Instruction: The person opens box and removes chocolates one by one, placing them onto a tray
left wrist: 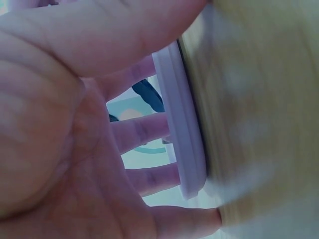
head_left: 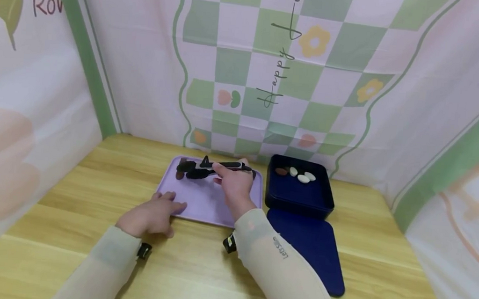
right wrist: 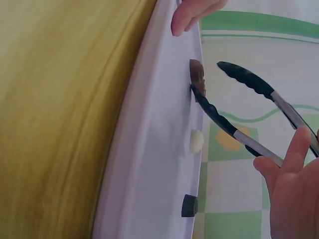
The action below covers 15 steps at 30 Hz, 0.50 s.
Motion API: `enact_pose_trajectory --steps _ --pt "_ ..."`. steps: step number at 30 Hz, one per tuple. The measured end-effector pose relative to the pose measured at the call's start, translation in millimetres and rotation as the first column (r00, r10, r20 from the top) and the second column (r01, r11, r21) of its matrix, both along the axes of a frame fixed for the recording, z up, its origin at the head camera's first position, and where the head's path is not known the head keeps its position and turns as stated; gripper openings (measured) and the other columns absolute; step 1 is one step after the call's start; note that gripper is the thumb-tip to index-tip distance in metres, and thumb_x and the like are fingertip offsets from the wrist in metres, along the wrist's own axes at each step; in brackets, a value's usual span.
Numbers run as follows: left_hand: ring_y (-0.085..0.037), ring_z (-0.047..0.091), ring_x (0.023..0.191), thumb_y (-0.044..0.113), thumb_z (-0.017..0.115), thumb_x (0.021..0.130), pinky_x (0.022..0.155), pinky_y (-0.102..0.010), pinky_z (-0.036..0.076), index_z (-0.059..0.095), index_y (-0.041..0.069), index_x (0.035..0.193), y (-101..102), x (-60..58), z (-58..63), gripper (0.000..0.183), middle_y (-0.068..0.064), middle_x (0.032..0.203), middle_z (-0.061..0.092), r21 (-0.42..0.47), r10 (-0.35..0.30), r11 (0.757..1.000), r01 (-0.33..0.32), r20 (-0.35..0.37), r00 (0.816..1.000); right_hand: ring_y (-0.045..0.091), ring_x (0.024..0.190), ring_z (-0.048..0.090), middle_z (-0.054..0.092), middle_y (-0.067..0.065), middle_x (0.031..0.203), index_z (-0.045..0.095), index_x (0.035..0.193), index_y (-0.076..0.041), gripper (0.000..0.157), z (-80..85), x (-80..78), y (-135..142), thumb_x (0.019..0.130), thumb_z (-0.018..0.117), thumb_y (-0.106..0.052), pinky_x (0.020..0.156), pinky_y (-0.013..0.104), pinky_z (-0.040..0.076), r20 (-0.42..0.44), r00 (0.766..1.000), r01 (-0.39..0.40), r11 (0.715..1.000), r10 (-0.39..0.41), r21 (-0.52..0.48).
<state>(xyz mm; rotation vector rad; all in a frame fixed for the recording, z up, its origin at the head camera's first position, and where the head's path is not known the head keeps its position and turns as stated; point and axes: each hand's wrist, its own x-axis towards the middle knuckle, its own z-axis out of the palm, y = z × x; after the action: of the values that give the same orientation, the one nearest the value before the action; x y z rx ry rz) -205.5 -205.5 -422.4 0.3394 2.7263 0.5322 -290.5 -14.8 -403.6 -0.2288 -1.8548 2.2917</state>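
My right hand (head_left: 236, 187) grips a pair of tongs (head_left: 197, 173) over the lilac tray (head_left: 207, 205). The tongs have metal arms and black scalloped tips, which stand apart in the right wrist view. One tip is right at some brown oval pieces (right wrist: 197, 72) near the tray's far left. Farther along the tray lie a white oval piece (right wrist: 196, 141) and a small dark piece (right wrist: 189, 205); in the head view the tongs and hand cover them. My left hand (head_left: 150, 213) has its fingers spread at the tray's near left corner, several fingertips on the rim.
Right of the tray stands a dark blue box (head_left: 298, 203) with several white pieces (head_left: 303, 178) and a brown piece (head_left: 281, 171) inside. Its flat blue lid (head_left: 310, 244) lies in front. A printed curtain (head_left: 233, 69) hangs behind the wooden table (head_left: 196, 268).
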Motion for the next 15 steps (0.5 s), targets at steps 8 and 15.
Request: enact_pose_trajectory --steps 8,15 --pt "-0.058 0.015 0.14 0.015 0.084 0.077 0.104 -0.075 0.022 0.055 0.021 0.145 0.2 -1.1 -0.2 0.074 -0.022 0.159 0.027 0.004 0.003 1.0 -0.003 0.001 1.0 0.045 0.088 0.069 0.07 0.02 0.089 0.05 0.092 0.0 0.037 -3.3 1.3 0.6 0.075 0.083 0.006 0.06 0.04 0.061 0.02 1.0 -0.007 0.999 0.008 -0.036" --pt "-0.057 0.014 0.141 0.014 0.084 0.076 0.105 -0.074 0.021 0.054 0.02 0.145 -1.7 -1.2 -2.7 0.076 -0.023 0.159 0.026 0.014 -0.002 1.0 0.002 0.001 1.0 0.037 0.083 0.071 0.07 0.015 0.088 0.051 0.094 0.001 0.04 14.1 7.6 25.5 0.075 0.086 -0.001 0.062 0.042 0.061 -0.05 0.999 -0.022 1.0 0.022 0.005"
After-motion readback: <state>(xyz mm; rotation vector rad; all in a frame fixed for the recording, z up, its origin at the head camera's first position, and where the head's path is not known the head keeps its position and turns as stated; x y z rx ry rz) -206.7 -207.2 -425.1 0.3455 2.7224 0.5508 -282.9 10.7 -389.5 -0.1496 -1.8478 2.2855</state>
